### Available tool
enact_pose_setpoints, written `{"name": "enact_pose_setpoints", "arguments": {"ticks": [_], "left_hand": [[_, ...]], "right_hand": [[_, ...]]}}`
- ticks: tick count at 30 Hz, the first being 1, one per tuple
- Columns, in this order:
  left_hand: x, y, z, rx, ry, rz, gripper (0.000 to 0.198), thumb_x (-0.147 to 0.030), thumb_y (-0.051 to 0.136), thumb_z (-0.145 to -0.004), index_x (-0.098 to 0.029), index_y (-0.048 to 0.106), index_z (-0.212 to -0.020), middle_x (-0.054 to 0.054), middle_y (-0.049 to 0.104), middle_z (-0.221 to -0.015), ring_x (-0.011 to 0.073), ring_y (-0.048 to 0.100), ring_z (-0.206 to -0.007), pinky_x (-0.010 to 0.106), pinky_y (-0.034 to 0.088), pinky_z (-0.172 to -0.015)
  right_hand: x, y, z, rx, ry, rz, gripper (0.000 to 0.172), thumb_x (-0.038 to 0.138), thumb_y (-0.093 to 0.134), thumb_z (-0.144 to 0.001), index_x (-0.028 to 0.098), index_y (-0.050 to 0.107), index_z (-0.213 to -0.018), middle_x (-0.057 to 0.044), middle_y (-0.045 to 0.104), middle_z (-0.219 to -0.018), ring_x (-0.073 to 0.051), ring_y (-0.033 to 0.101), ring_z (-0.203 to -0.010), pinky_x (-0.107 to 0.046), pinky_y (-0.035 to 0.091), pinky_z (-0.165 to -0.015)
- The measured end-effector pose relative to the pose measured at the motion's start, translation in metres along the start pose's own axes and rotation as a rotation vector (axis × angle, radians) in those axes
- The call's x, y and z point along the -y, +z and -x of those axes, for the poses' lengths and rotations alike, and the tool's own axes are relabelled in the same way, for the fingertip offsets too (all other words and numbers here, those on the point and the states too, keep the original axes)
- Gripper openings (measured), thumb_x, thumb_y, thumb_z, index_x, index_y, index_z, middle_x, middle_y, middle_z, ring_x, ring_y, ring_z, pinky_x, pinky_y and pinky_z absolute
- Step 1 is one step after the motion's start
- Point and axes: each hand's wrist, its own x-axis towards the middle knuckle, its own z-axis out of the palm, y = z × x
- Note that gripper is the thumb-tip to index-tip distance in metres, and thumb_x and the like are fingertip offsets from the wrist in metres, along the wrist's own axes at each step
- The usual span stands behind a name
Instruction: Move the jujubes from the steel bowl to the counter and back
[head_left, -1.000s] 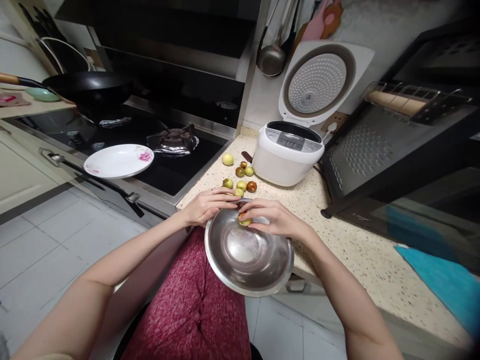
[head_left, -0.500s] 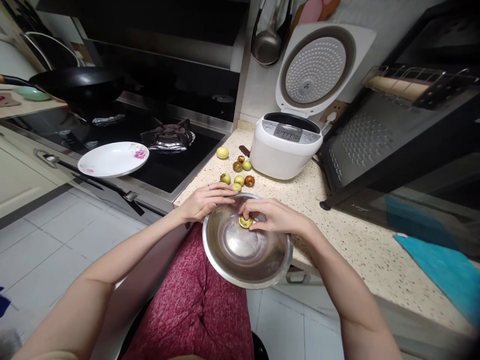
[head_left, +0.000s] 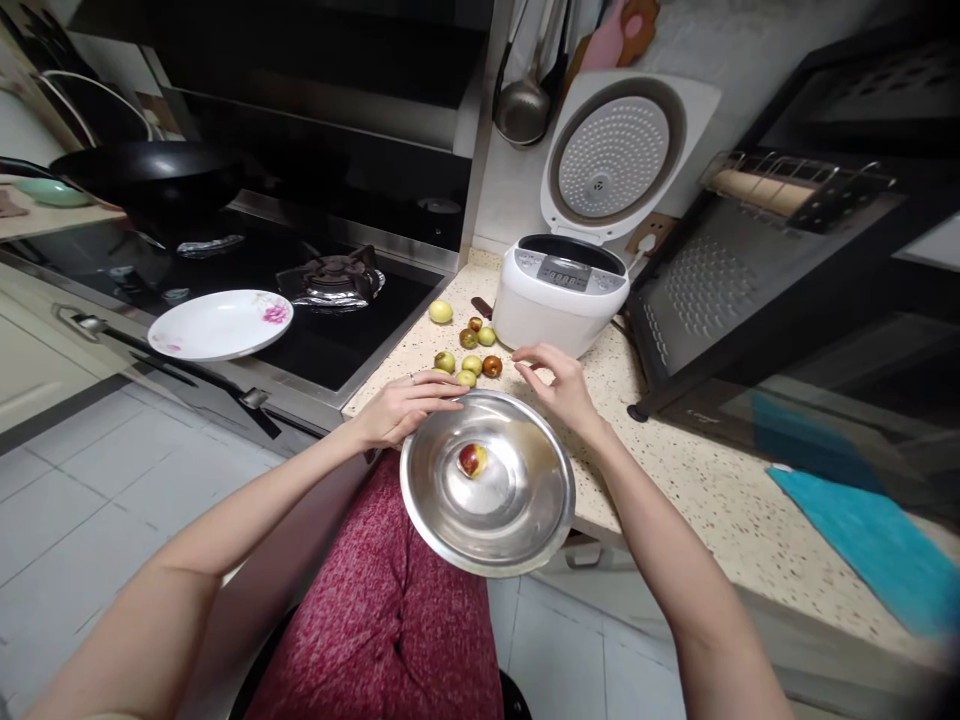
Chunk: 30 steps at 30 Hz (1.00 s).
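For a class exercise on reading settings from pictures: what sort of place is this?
A kitchen, probably in a home: a stove with a burner, a dark wok and an open rice cooker on the counter show it.

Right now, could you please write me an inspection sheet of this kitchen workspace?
Surface: pale speckled counter.
Job's things: metal bowl with one red-and-yellow fruit inside; loose fruit on the counter.
Clutter: rice cooker, lid open; blue cloth.
Hands: left hand at the bowl's rim; right hand open, beside the loose fruit, holding nothing visible.
Cables: white plug at a wall socket.
Surroundings: stove with white plate and dark pan.
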Motion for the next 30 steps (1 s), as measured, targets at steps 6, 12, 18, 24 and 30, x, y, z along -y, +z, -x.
{"name": "enact_pose_setpoints", "arguments": {"ticks": [6, 12, 18, 24, 30], "left_hand": [[0.0, 0.0, 0.0, 0.002, 0.004, -0.009, 0.064, -0.047, 0.017, -0.112, -0.017, 0.068, -0.136, 0.013, 0.068, -0.143, 0.0266, 0.058, -0.138, 0.051, 0.049, -0.118], [0.001, 0.001, -0.001, 0.002, 0.007, -0.003, 0.063, -0.048, 0.018, -0.112, -0.017, 0.068, -0.136, 0.013, 0.068, -0.142, 0.0265, 0.058, -0.138, 0.052, 0.049, -0.118], [-0.002, 0.0, -0.001, -0.002, -0.002, 0.0, 0.065, -0.048, 0.017, -0.112, -0.017, 0.069, -0.135, 0.013, 0.068, -0.142, 0.0268, 0.058, -0.137, 0.051, 0.05, -0.117], [-0.002, -0.002, -0.002, 0.0, 0.021, -0.025, 0.065, -0.046, 0.016, -0.112, -0.017, 0.069, -0.135, 0.012, 0.069, -0.141, 0.0263, 0.058, -0.137, 0.049, 0.05, -0.117], [-0.001, 0.0, -0.002, -0.006, 0.024, -0.021, 0.065, -0.047, 0.017, -0.112, -0.017, 0.068, -0.136, 0.013, 0.068, -0.142, 0.0266, 0.058, -0.138, 0.05, 0.05, -0.118]], "right_hand": [[-0.032, 0.023, 0.006, 0.176, -0.066, 0.238, 0.034, 0.023, 0.053, -0.103, 0.023, 0.066, -0.133, -0.013, 0.067, -0.135, -0.029, 0.064, -0.126, -0.05, 0.055, -0.106], [-0.041, 0.041, 0.007, 0.205, -0.01, 0.237, 0.041, 0.024, 0.053, -0.101, 0.023, 0.06, -0.142, -0.013, 0.063, -0.141, -0.029, 0.06, -0.132, -0.05, 0.05, -0.111], [-0.043, 0.04, 0.007, 0.152, 0.074, 0.222, 0.033, 0.018, 0.06, -0.093, 0.021, 0.065, -0.125, -0.013, 0.07, -0.123, -0.028, 0.066, -0.111, -0.042, 0.056, -0.095], [-0.033, 0.025, -0.003, -0.038, 0.092, 0.047, 0.03, 0.026, 0.065, -0.088, 0.018, 0.064, -0.117, -0.012, 0.072, -0.117, -0.027, 0.068, -0.106, -0.043, 0.057, -0.093], [0.008, 0.005, -0.005, 0.108, -0.029, -0.117, 0.03, 0.026, 0.071, -0.082, 0.02, 0.066, -0.112, -0.008, 0.075, -0.111, -0.025, 0.071, -0.101, -0.044, 0.058, -0.093]]}}
